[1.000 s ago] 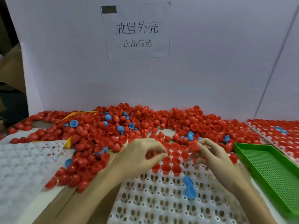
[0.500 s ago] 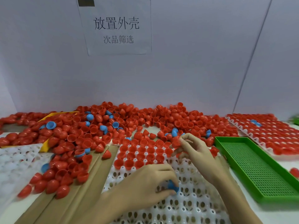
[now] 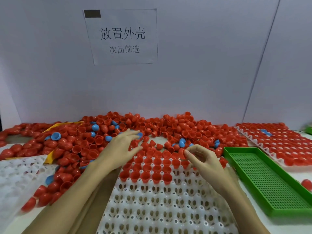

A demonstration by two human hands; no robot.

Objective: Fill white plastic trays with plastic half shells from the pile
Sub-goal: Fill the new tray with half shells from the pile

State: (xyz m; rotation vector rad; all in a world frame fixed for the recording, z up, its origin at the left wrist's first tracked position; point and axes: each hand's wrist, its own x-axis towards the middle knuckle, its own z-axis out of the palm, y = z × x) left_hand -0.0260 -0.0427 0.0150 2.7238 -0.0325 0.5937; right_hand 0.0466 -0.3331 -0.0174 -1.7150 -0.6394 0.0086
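Note:
A big pile of red half shells (image 3: 168,129), with a few blue ones mixed in, lies along the back of the table. In front of me is a white plastic tray (image 3: 160,208); its far rows hold red shells (image 3: 152,168) and the near pockets are bare. My left hand (image 3: 121,147) reaches over the pile's edge with its fingers stretched out, and a blue shell (image 3: 139,135) sits at their tips. My right hand (image 3: 206,162) pinches a red half shell (image 3: 181,152) between thumb and forefinger, just above the tray's far right corner.
A green perforated tray (image 3: 263,179) lies to the right, and beyond it a white tray full of red shells (image 3: 278,144). Another white tray (image 3: 16,174) sits at the left, a yellow tray (image 3: 50,129) under the pile, and a white backboard with a paper sign (image 3: 123,38) behind.
My left hand, which gripped a blue shell on the tray, has moved forward to the pile and opened. My right hand still pinches a red shell at the tray's far end.

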